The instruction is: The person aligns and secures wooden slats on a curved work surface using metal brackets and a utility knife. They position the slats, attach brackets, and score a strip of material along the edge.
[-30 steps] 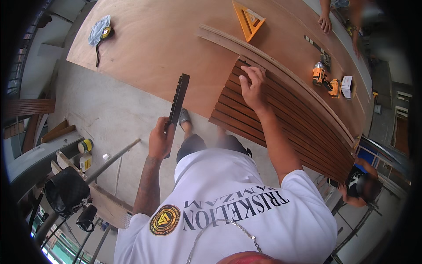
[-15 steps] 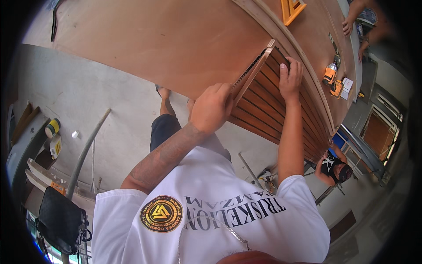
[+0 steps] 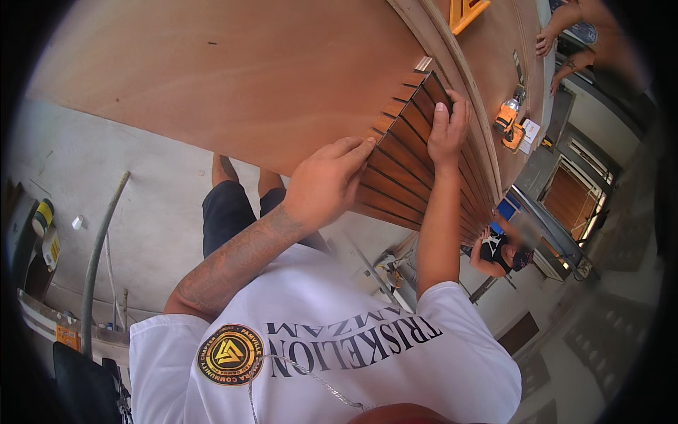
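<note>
Strip [image 3: 392, 108]: seen upper ctr., just up-right of L hand [image 3: 328, 173]; long axis angled lower left to upper right, along panel [image 3: 406, 145] end.
L hand: closed on strip's lower end; nearer.
R hand [image 3: 450, 132]: curled over panel's upper-right edge, gripped.
Vs prev. frame: strip's brown slats now turned up.

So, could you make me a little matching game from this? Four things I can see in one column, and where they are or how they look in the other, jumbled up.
Things:
1. right hand
2. slatted panel
3. cordless power tool
4. triangular square

Places and looks:
A. reddish brown with dark grooves
B. cut off by the picture's top edge
C. touching the slatted panel
D. beside a white box

Right pairs: 1-C, 2-A, 3-D, 4-B.
</note>
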Action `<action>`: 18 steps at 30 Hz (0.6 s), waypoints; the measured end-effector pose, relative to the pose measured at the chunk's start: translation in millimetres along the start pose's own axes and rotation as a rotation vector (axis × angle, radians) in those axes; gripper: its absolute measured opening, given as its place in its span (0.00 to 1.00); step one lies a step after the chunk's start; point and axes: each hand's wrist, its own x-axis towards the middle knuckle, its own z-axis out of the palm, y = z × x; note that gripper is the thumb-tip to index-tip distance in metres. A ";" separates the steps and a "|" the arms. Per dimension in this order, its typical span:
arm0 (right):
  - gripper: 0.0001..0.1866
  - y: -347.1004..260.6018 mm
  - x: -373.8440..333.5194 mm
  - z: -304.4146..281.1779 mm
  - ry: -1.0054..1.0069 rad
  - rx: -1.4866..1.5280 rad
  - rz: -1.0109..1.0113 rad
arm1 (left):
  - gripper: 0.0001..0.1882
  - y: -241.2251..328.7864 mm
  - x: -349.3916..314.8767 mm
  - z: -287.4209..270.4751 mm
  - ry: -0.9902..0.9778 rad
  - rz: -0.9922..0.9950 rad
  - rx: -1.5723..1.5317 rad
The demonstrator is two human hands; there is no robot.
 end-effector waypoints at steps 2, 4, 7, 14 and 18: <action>0.18 1.4 -0.3 -1.1 -0.013 -0.018 0.000 | 0.24 1.6 1.7 1.7 0.025 -0.002 -0.023; 0.19 2.4 -0.7 -1.7 -0.019 -0.007 0.005 | 0.24 4.4 6.3 1.8 0.018 -0.017 -0.019; 0.19 3.6 0.9 -2.8 -0.033 0.061 0.027 | 0.24 9.4 16.1 -1.1 -0.034 -0.046 0.011; 0.17 0.9 4.9 -9.3 -0.067 0.152 0.101 | 0.26 5.6 48.3 -0.9 -0.094 -0.045 0.019; 0.17 1.8 6.2 -9.3 -0.063 0.185 0.115 | 0.25 10.1 53.8 5.0 -0.047 0.008 0.112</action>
